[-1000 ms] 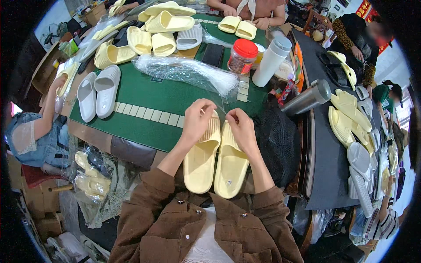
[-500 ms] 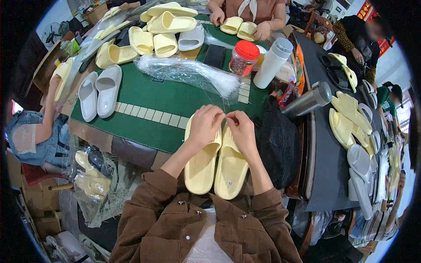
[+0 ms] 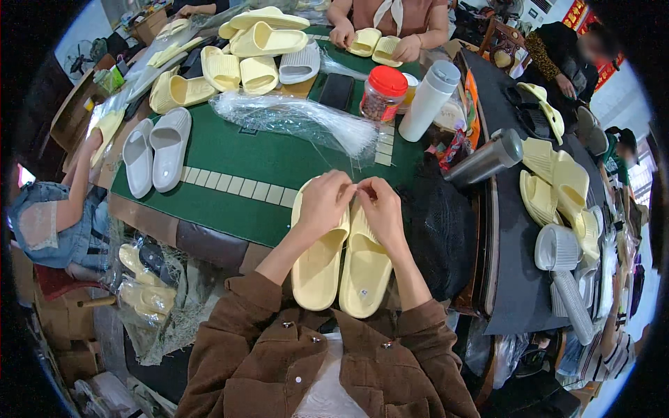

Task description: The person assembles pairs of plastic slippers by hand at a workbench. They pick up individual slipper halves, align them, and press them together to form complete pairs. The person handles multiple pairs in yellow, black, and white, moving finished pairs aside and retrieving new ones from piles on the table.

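A pair of pale yellow slide slippers stands side by side before me, toes away: the left slipper (image 3: 317,279) and the right slipper (image 3: 366,279), which has a small sticker at its heel. My left hand (image 3: 323,200) lies over the left slipper's strap. Over the other strap is my right hand (image 3: 380,209). Both hands are closed in a pinch, their fingertips meeting between the toe ends. What they pinch is too small to make out. Just beyond, a clear bag holds a bundle of thin white plastic strands (image 3: 341,136), some trailing toward my fingers.
Grey slippers (image 3: 169,150) stand left on the green table mat (image 3: 230,209). Yellow slippers (image 3: 268,40) pile up behind. A red-lidded jar (image 3: 383,94), white bottle (image 3: 430,101) and steel tumbler (image 3: 488,159) stand right. Across the table a person's hands touch another yellow pair. More slippers cover the right-hand table.
My hands stay pinched together over the slippers, barely shifted. At the right, some yellow and grey slippers have changed position. The view has moved slightly.
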A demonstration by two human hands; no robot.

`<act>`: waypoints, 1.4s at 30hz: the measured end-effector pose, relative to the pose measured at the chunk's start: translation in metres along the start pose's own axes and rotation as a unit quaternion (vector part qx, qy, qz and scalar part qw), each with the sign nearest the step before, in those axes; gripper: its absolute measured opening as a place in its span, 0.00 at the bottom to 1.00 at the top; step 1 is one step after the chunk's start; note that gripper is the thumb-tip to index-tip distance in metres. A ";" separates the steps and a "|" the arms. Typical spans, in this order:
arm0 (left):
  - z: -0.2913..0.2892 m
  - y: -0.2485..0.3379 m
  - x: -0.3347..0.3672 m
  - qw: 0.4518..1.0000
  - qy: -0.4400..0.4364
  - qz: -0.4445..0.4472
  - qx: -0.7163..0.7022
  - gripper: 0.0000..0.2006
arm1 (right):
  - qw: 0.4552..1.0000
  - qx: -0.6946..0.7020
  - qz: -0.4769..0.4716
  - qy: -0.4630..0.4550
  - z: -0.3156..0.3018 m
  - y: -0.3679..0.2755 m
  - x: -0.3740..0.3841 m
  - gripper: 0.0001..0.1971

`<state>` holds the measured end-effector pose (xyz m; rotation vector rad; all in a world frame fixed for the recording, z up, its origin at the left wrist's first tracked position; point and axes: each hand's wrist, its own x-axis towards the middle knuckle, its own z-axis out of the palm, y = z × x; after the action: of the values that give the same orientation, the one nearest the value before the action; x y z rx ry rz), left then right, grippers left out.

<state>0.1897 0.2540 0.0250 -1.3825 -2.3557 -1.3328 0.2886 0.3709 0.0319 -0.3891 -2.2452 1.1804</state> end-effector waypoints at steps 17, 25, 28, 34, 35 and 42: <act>0.005 0.001 0.001 0.994 0.023 -0.062 -0.087 0.06 | 0.983 -0.077 -0.045 0.159 -0.113 -0.074 -0.055 0.04; 0.000 0.005 0.001 0.996 -0.004 -0.054 -0.064 0.06 | 0.896 -0.162 0.006 0.414 -0.267 -0.040 -0.098 0.09; 0.003 0.006 0.002 0.997 -0.017 -0.050 -0.053 0.06 | 0.860 -0.281 0.017 0.424 -0.335 -0.009 -0.113 0.13; 0.001 0.002 0.000 0.998 -0.007 -0.038 -0.054 0.07 | 0.781 -0.460 0.116 0.406 -0.413 0.019 -0.131 0.18; 0.002 0.002 0.000 0.998 -0.007 -0.038 -0.052 0.07 | 0.779 -0.473 0.153 0.382 -0.424 0.026 -0.135 0.18; 0.001 0.008 0.000 0.997 -0.013 -0.049 -0.053 0.07 | 0.829 -0.403 0.235 0.309 -0.426 0.044 -0.142 0.23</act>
<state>0.1957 0.2567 0.0296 -1.3341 -2.4307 -1.4959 0.6588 0.6053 0.1382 -1.4855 -1.9635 0.1289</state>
